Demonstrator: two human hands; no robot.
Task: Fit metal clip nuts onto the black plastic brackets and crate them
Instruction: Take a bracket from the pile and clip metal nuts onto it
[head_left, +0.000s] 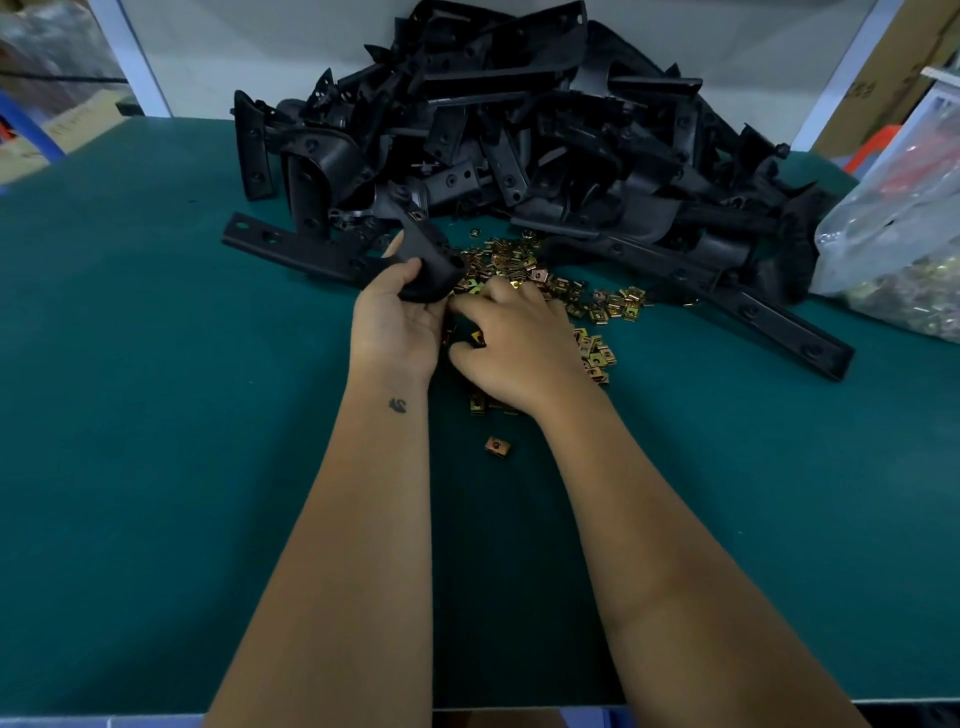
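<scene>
From my seat at the feed, I see both bare forearms reaching out over the green counter (156, 364). My left hand (395, 322) grips a black plastic bracket (426, 260), thumb and fingers curled round its lower rounded end, with the bracket's upper part rising toward the heap behind it. My right hand (514, 343) lies palm down on the scatter of metal clip nuts (524, 265), its fingers bent and their tips meeting the left hand just beside the bracket; I think they pinch a clip nut there, but the fingertips are hidden and I cannot tell for certain.

The clip nuts are brass-coloured and spread loosely across the counter in front of and under my right hand, with one stray clip nut (499, 445) lying apart, nearer to me, between my forearms. Behind them sits a big pile of black brackets (493, 130), tangled against the white back wall. One long bracket (291, 252) lies flat at the left foot of the pile, and another long bracket (753, 317) stretches out to the right. At the far right edge, a clear plastic bag (898, 249) rests on the counter, holding more brass-coloured pieces.
</scene>
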